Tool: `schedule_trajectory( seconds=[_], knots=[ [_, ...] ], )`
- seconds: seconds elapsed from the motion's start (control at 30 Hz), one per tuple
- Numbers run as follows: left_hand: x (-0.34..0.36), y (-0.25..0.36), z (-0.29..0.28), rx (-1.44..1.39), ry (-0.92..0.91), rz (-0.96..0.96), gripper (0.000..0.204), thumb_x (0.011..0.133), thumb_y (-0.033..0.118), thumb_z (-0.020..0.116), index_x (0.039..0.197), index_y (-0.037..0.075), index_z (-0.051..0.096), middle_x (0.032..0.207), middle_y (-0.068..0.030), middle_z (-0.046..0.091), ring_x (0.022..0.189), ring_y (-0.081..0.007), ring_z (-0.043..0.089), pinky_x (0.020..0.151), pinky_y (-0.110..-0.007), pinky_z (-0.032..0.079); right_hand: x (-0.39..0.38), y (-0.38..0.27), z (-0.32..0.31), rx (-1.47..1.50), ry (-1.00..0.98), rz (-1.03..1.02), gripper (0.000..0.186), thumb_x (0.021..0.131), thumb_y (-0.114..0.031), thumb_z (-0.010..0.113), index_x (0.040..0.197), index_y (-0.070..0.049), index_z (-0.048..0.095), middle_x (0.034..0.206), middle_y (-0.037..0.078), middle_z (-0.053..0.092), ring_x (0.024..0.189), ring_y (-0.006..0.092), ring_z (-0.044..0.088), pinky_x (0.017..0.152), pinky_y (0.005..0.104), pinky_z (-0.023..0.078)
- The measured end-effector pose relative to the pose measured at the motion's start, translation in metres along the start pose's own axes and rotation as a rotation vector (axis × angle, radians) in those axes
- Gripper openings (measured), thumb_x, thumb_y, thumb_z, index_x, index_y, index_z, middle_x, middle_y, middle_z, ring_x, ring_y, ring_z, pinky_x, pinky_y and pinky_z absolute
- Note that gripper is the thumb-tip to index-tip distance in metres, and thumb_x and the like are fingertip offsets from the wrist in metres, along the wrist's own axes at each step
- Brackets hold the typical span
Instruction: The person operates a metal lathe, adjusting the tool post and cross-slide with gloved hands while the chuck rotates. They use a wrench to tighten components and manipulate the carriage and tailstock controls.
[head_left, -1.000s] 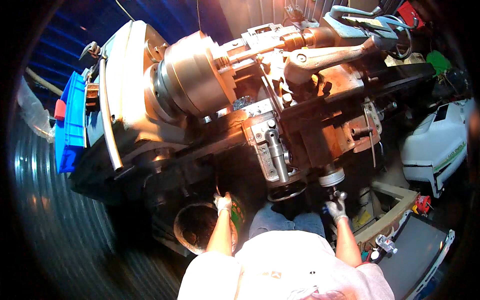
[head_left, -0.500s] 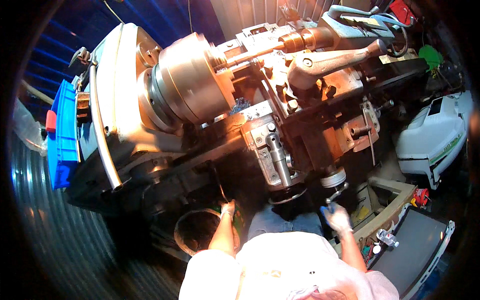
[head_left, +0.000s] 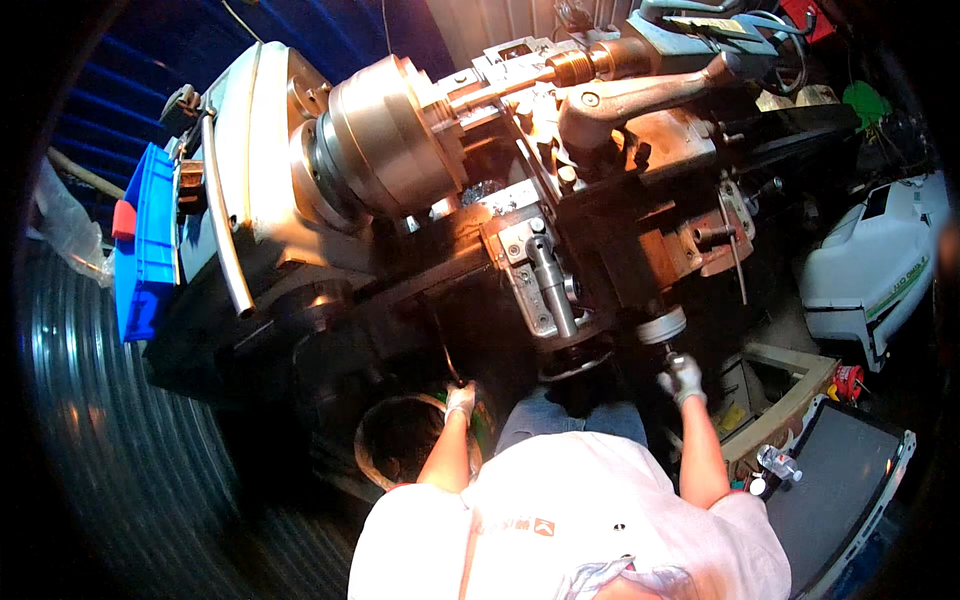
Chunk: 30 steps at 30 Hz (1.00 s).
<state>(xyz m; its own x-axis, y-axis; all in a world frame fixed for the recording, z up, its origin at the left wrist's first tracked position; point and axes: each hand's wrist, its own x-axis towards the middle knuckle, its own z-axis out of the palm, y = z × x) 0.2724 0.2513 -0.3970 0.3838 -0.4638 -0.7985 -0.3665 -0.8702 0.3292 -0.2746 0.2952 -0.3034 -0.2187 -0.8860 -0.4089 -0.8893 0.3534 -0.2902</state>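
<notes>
A metal lathe spans the view, its big round chuck (head_left: 390, 135) at the left gripping one end of a long bar (head_left: 505, 88). My left hand (head_left: 460, 400), in a pale glove, is closed around the lower end of a thin lever (head_left: 446, 340) below the lathe bed. My right hand (head_left: 684, 379), gloved too, is closed at the crank handle of the cross slide, just below its pale dial (head_left: 662, 327). The fingers mostly cover the handle. Above the dial stand the tool post and its long clamping lever (head_left: 655, 98).
Beside my left forearm stands a round bucket (head_left: 365, 455). A blue bin (head_left: 145, 245) hangs at the far left. To the right are a white machine housing (head_left: 865, 265), an open drawer-like frame (head_left: 790, 375) and a dark tray (head_left: 840, 490) with a small clear bottle (head_left: 778, 462).
My right hand has moved up, closer to the dial, and the crank has turned with it. My left hand stays on the lever. The whole view has shifted slightly.
</notes>
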Motion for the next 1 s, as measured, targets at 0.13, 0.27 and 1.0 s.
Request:
schedule_trajectory(
  seconds=[0.13,0.27,1.0],
  knots=[
    [0.027,-0.042,0.010,-0.098,-0.052,0.046,0.074,0.085,0.045,0.063,0.139,0.000,0.041,0.129,-0.0255,0.058,0.119,-0.0396,0.056,0.098,-0.041,0.045,-0.036,-0.081,-0.146,-0.035,0.150,0.114,0.032,0.087,-0.035,0.061,0.078,-0.004,0.068,0.079,0.022,0.067,0.072,0.0396,0.066,0.062,0.0483,0.052],
    [0.043,-0.069,0.021,0.165,0.190,0.316,0.018,0.090,0.025,0.064,0.095,0.007,0.062,0.078,-0.0046,0.064,0.065,-0.0162,0.063,0.053,-0.035,0.048,-0.052,-0.113,-0.080,0.397,-0.137,-0.017,0.039,0.088,-0.041,0.062,0.086,-0.003,0.068,0.081,0.021,0.068,0.075,0.0410,0.066,0.065,0.0493,0.051],
    [-0.186,0.067,0.035,-0.684,-0.090,0.372,0.026,0.096,0.026,0.061,0.117,0.010,0.060,0.091,-0.0018,0.062,0.074,-0.0125,0.061,0.059,-0.026,0.047,-0.004,-0.083,-0.091,0.540,-0.857,-0.055,0.030,0.091,-0.033,0.062,0.096,-0.003,0.067,0.087,0.011,0.067,0.084,0.0230,0.062,0.078,0.0364,0.049]
  ],
)
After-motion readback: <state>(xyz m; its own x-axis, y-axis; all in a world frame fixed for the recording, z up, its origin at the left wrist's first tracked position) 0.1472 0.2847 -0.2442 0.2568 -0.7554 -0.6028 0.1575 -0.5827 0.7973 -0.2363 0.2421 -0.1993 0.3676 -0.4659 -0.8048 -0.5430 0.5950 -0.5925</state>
